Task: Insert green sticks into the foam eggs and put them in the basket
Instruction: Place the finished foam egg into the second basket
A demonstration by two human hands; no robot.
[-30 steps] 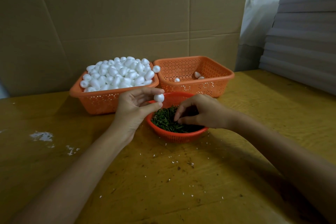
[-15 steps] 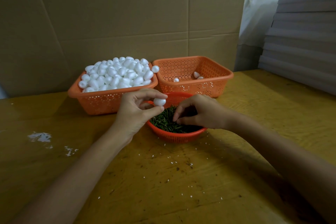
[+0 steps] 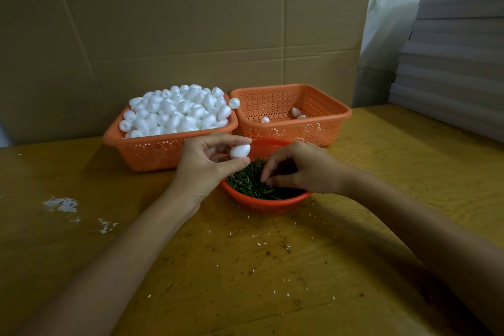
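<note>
The left grip (image 3: 207, 163) pinches a foam egg (image 3: 240, 150) between thumb and fingertips just above the red bowl (image 3: 268, 206), likely presenting it for a stick. The right grip (image 3: 302, 169) curls into the green sticks (image 3: 248, 183); whether it holds one I cannot tell. Behind, the heaped supply basket (image 3: 152, 150) sits just beside the nearly empty basket (image 3: 313, 131), reachable over the bowl.

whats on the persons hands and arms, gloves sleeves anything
The left hand and right hand are bare: no gloves, rings or watch show. The left forearm and right forearm are uncovered to the frame edge, no sleeve in view.
</note>
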